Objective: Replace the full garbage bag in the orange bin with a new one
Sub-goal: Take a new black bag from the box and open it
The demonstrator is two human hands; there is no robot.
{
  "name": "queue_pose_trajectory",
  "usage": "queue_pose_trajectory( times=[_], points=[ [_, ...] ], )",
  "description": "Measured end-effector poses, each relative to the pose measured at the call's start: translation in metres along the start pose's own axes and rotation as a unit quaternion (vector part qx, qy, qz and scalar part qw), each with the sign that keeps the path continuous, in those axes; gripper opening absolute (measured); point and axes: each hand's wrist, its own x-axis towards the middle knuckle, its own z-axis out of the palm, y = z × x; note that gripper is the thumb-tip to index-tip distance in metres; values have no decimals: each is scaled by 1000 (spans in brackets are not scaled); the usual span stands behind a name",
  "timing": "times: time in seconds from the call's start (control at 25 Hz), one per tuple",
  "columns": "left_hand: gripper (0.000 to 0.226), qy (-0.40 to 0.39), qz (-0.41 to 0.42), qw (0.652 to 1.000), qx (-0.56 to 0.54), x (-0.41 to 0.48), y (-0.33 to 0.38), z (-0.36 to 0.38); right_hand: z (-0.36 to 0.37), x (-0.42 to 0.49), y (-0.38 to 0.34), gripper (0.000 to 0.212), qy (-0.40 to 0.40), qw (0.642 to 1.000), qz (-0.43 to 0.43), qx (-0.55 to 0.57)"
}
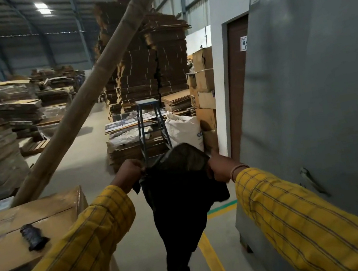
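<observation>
A new black garbage bag [179, 205] hangs in front of me, held up by its top edge. My left hand [130, 172] pinches the bag's left corner and my right hand [221, 167] pinches its right corner. The mouth of the bag is pulled partly apart between them, and the rest dangles limp toward the floor. A roll of black garbage bags [32, 237] lies on the cardboard box at my left. The orange bin is not in view.
A large cardboard box [52, 216] stands close at my left. A bamboo pole [87, 96] leans diagonally across the aisle. A grey metal cabinet [309, 103] is at my right, a blue stool [151, 128] and stacked cardboard [153, 69] lie ahead. Yellow floor lines [213, 263] run underfoot.
</observation>
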Motion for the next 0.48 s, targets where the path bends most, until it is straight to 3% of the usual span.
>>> queue_pose_trajectory(
  times=[0.08,0.2,0.32,0.4,0.48],
  points=[
    [32,-46,18,997,58,-5,-2,11,11,-4,7,37,-79,994,65,33],
    [22,-104,16,974,199,-8,-10,22,15,-11,16,44,-182,980,75,11],
    [45,-125,-11,951,284,-10,-30,21,23,-19,27,41,-235,965,107,-52],
    [75,-111,24,945,306,-12,-39,21,33,-21,32,41,-211,967,134,-41],
    [101,-8,95,945,313,-16,-27,21,31,-19,28,52,-95,980,162,57]
  ],
)
